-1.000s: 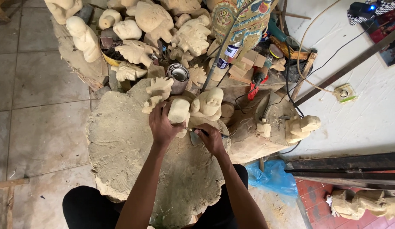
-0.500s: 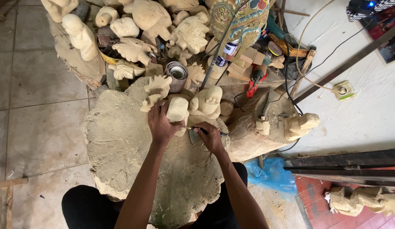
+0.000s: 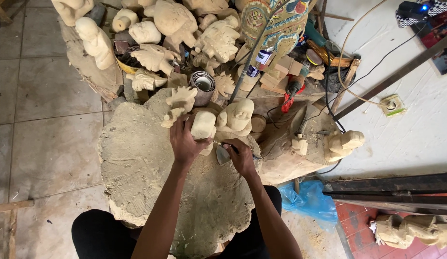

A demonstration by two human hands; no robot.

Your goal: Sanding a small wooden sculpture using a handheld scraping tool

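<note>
My left hand (image 3: 183,140) grips a pale, half-carved wooden figure (image 3: 203,125) standing on a big round wood slab (image 3: 137,163). Close beside it, my right hand (image 3: 240,156) holds a small carving tool (image 3: 222,153) whose metal blade rests against the lower side of the figure. Another pale carved figure with a round head (image 3: 238,117) stands just behind the right hand, and a winged carving (image 3: 179,103) lies just beyond the left hand.
Many pale carvings (image 3: 166,33) are piled at the back, with a metal tin (image 3: 203,86), a painted carving (image 3: 276,19), cables and a wall socket (image 3: 390,104). A blue plastic bag (image 3: 307,199) lies to the right, tiled floor (image 3: 46,120) to the left.
Both hands stay on the figure and the tool. The view has shifted slightly; the hands show hardly any movement.
</note>
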